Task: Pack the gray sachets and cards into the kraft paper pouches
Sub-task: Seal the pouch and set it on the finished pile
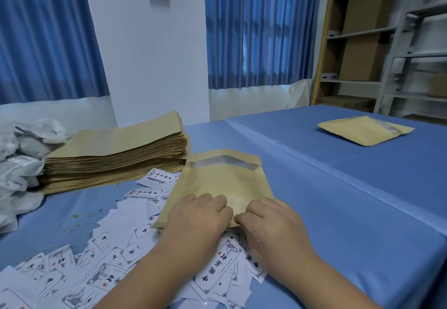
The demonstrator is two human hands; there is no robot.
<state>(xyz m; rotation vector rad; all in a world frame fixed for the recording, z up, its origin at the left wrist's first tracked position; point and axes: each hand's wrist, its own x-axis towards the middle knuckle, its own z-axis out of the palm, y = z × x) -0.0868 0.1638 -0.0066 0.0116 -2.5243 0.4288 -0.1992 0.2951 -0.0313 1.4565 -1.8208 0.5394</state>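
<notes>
left hand (198,214) and right hand (268,221): fingers pinch near edge of kraft pouch (222,183), flat on blue table (338,187) over scattered cards (116,255). pouch stack (116,154) left; gray sachets (17,163) far left.

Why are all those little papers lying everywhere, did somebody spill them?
They do look spilled. The cards lie loose across the blue table, overlapping and facing every way, while the stack of pouches is neat. Tiny green bits are scattered beside the cards too.
</notes>
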